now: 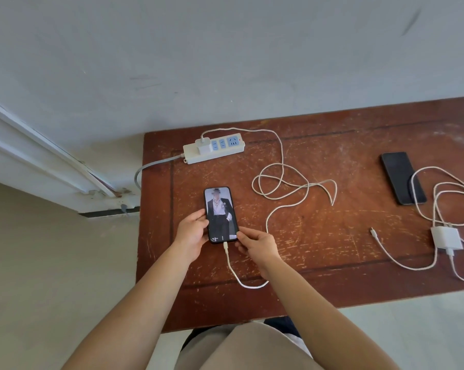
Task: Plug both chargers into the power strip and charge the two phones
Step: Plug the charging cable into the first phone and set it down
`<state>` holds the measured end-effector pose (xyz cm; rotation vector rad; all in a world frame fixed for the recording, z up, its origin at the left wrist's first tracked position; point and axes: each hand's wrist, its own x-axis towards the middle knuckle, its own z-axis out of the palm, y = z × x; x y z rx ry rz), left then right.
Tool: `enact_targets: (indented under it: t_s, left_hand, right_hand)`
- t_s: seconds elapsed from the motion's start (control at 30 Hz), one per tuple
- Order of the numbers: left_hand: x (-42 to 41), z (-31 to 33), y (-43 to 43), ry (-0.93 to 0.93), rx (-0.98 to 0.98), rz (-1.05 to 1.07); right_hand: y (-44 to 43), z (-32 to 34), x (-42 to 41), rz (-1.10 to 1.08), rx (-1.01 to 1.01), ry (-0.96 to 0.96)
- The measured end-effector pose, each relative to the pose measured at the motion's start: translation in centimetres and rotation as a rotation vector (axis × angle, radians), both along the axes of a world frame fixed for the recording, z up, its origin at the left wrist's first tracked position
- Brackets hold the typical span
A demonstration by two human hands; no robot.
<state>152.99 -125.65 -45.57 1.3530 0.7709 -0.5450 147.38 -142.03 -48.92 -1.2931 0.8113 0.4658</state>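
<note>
A white power strip [214,148] lies at the table's far left with one white charger [203,146] plugged into it. Its cable [281,182] loops across the table and its plug sits in the bottom of a lit phone [220,213]. My left hand [192,235] holds that phone's left edge. My right hand [257,243] touches its lower right corner, fingers pinched there. A second, dark phone [401,177] lies at the right. The second white charger [446,237] lies near it, unplugged, its cable end [372,230] loose on the table.
The worn brown table [318,249] stands against a grey wall. The strip's grey cord [150,166] drops off the table's left edge. A white door frame [38,156] runs along the left. The second charger's cable coils partly over the dark phone.
</note>
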Motion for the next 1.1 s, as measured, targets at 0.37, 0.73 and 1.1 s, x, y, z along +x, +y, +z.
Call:
enact_targets:
  t_s: [0.37,0.73,1.1]
  left_hand:
    - [0.4,0.3,0.4,0.044,0.062,-0.202]
    - [-0.9,-0.4,0.6,0.036,0.166,-0.259]
    - [0.5,1.7,2.0,-0.276,0.556,-0.518]
  right_hand:
    - [0.9,-0.5,1.3,0.213,-0.194,0.052]
    - [0.7,-0.3,1.0,0.31,-0.296,0.016]
    - [-2.4,3.9,2.3,0.516,-0.638,-0.184]
